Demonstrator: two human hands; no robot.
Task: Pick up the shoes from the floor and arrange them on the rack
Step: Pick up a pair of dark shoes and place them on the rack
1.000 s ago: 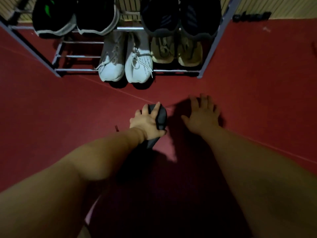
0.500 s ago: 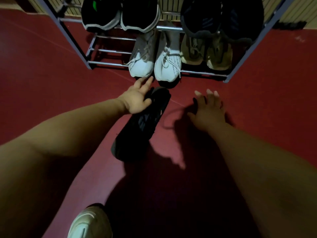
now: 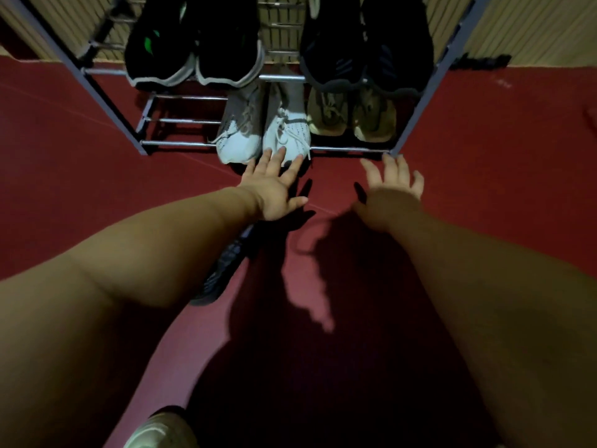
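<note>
1. The fingers (image 3: 280,156) of the left hand (image 3: 274,189) are straight and spread, holding nothing. The palm faces down, and the fingertips overlap the toes of the white sneakers (image 3: 287,132) from this view. Whether they touch cannot be told.
2. The fingers (image 3: 392,166) of the right hand (image 3: 391,194) are also spread and hold nothing. They hover just in front of the right front leg of the rack (image 3: 177,144), and their tips look blurred.
3. Both bare forearms reach forward over the red floor (image 3: 97,205), throwing dark shadows between them.
4. A black shoe (image 3: 223,266) lies on the floor under the left forearm, which partly hides it. It sits well short of the rack.
5. On the rack's bottom tier, the white sneakers stand side by side with their toes over the front rail. A tan pair (image 3: 374,121) stands just to their right.
6. On the tier above, a black pair with pale soles (image 3: 226,53) sits at left, one shoe showing a green mark. A dark pair (image 3: 336,63) sits at right.
7. A pale shoe (image 3: 161,431) shows at the bottom edge of the view.
8. A ribbed beige wall (image 3: 533,27) stands behind the rack.
</note>
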